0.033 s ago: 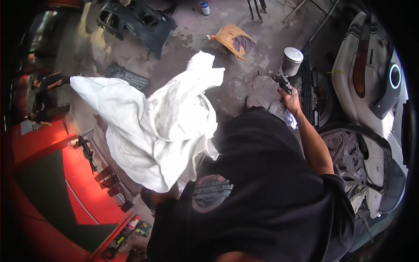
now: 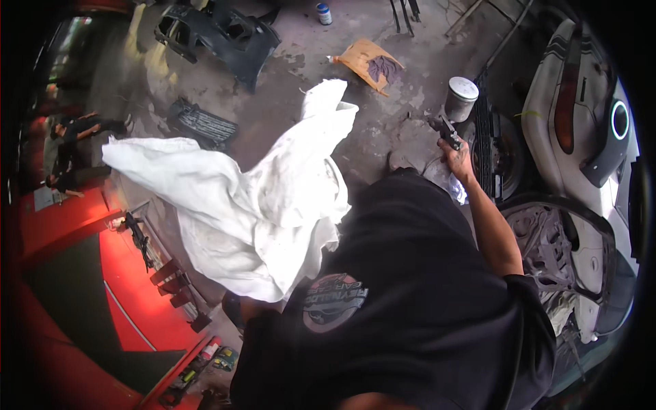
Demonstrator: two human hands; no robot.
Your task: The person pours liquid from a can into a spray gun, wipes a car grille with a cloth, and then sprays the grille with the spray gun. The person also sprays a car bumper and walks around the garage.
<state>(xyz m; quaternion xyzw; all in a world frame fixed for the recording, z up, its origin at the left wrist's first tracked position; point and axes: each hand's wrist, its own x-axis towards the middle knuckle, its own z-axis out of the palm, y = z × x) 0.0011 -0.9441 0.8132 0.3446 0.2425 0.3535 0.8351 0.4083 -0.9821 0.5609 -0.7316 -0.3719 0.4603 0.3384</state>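
Note:
A large white cloth [image 2: 287, 184] hangs in loose folds at my left side, over the end of my left forearm. The cloth covers my left hand, so its fingers do not show. Out to the right, my right hand [image 2: 459, 158] is closed around a small dark metal tool [image 2: 447, 131] with a pistol-like shape. Just past the tool stands a white-lidded can [image 2: 460, 99]. A crumpled piece of clear or whitish material [image 2: 457, 189] shows beside my right wrist; whether it touches the hand I cannot tell.
A wheel [image 2: 507, 154] and a pale car body [image 2: 577, 102] stand at the right. On the floor ahead lie a dark bumper-like part [image 2: 225, 41], a brown sheet [image 2: 359, 61] and a blue-and-white can [image 2: 324, 14]. Two people [image 2: 75, 130] are at the far left, by a red surface.
The white cloth has swung, its left corner dropping lower and its upper end shifting slightly right. My right hand keeps its hold on the tool.

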